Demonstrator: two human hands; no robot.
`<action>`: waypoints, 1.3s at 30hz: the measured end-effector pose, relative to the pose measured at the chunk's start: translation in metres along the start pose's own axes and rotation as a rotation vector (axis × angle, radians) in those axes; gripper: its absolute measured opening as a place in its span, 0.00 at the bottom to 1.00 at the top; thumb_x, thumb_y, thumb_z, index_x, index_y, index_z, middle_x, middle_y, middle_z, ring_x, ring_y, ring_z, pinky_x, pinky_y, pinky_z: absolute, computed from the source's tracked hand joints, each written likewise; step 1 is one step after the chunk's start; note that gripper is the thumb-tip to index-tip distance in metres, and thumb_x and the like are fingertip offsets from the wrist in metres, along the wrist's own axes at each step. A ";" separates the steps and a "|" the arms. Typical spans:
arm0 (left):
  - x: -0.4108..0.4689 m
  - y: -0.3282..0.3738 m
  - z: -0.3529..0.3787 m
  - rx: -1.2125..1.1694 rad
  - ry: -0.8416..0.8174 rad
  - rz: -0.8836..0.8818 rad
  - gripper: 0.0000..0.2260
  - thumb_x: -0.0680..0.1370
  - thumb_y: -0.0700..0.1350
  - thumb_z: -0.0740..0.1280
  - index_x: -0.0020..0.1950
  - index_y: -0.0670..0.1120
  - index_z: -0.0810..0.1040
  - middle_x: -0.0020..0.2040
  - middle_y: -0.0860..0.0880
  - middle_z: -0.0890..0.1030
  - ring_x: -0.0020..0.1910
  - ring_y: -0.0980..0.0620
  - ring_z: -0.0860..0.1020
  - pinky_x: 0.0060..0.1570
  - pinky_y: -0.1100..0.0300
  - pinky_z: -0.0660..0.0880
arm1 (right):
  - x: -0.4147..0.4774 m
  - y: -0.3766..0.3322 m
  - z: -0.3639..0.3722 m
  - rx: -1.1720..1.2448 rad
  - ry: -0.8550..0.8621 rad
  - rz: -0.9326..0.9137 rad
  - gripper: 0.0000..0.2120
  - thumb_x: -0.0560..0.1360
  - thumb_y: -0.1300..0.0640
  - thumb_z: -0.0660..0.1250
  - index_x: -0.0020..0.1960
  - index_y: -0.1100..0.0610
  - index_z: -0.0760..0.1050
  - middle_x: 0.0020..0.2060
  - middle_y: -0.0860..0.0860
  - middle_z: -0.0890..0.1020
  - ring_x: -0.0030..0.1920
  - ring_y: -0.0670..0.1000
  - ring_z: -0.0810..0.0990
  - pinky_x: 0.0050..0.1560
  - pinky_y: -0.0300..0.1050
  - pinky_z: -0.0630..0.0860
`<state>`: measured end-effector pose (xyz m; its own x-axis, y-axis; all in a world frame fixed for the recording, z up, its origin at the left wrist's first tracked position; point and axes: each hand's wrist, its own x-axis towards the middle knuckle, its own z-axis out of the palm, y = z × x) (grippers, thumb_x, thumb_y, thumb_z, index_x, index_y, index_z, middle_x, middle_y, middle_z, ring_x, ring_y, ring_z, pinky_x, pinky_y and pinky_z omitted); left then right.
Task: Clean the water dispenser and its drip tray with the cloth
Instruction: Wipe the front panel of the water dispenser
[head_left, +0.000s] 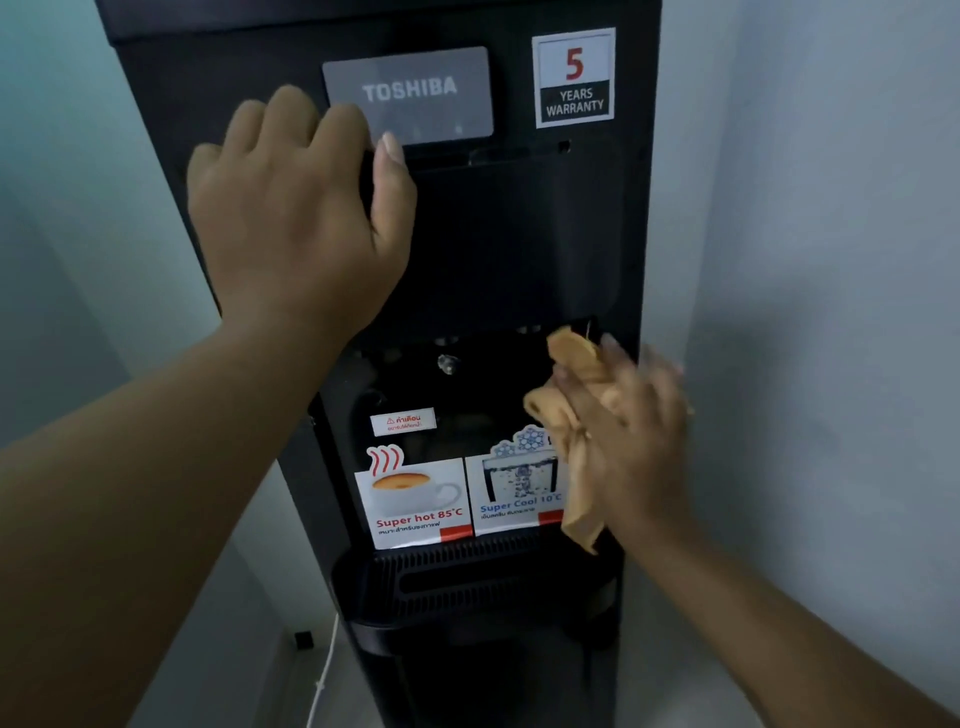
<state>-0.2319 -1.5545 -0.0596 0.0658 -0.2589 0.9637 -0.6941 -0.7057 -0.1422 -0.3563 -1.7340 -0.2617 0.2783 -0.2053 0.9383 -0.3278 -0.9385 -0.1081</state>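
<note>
A tall black water dispenser (519, 234) fills the middle of the view. My left hand (291, 218) rests on its upper front, beside the grey brand panel, fingers curled over a raised black edge. My right hand (631, 431) presses a crumpled tan cloth (569, 415) against the right side of the dispensing recess, below the taps (448, 364). The cloth hangs down over the cold-water sticker. The slotted black drip tray (467, 577) juts out under the recess, untouched by either hand.
Pale walls stand close on both sides of the dispenser. A white cable (324, 675) runs down the floor at the lower left. A warranty sticker (574, 78) sits on the upper right front.
</note>
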 end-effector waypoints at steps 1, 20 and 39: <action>0.000 0.000 0.000 0.004 0.005 -0.001 0.20 0.83 0.54 0.49 0.48 0.41 0.72 0.45 0.41 0.72 0.43 0.42 0.68 0.41 0.52 0.58 | 0.004 -0.008 0.005 0.059 -0.006 0.019 0.21 0.79 0.58 0.59 0.71 0.54 0.69 0.73 0.58 0.66 0.74 0.64 0.60 0.72 0.67 0.60; 0.000 0.002 -0.005 -0.050 -0.039 0.039 0.18 0.83 0.55 0.48 0.44 0.43 0.64 0.42 0.42 0.65 0.44 0.39 0.69 0.47 0.45 0.66 | -0.014 0.019 0.025 0.083 -0.062 0.104 0.18 0.80 0.46 0.55 0.63 0.55 0.70 0.67 0.57 0.70 0.69 0.56 0.70 0.71 0.48 0.67; 0.001 0.002 0.009 0.031 0.001 -0.005 0.20 0.83 0.54 0.49 0.48 0.41 0.72 0.46 0.38 0.74 0.46 0.39 0.71 0.42 0.48 0.61 | -0.003 0.003 0.020 0.473 0.014 0.328 0.27 0.82 0.46 0.55 0.76 0.56 0.55 0.76 0.59 0.57 0.76 0.58 0.60 0.72 0.50 0.66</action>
<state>-0.2265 -1.5622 -0.0609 0.0679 -0.2548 0.9646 -0.6709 -0.7272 -0.1448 -0.3399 -1.7413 -0.2715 0.2168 -0.5055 0.8351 0.0453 -0.8493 -0.5259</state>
